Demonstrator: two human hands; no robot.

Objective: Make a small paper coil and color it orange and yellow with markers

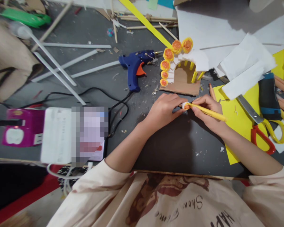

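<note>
My left hand (162, 109) pinches a small paper flower (186, 106), white on its outer side with orange and some yellow on it. A yellow marker (210, 113) is held in my right hand (209, 108), its tip at the flower's edge. Just beyond my hands stands a small cardboard model (180, 86) with a white paper arch (197, 60) and yellow posts. Several orange and yellow paper flowers (168, 54) line the arch's left side and top.
A blue glue gun (133, 67) lies left of the model. Scissors (253, 115) rest at right on yellow paper (232, 138), near white paper pieces (246, 63). Glue sticks (59, 67), a phone (93, 132), a white box (56, 135) and a purple adapter (23, 127) occupy the left.
</note>
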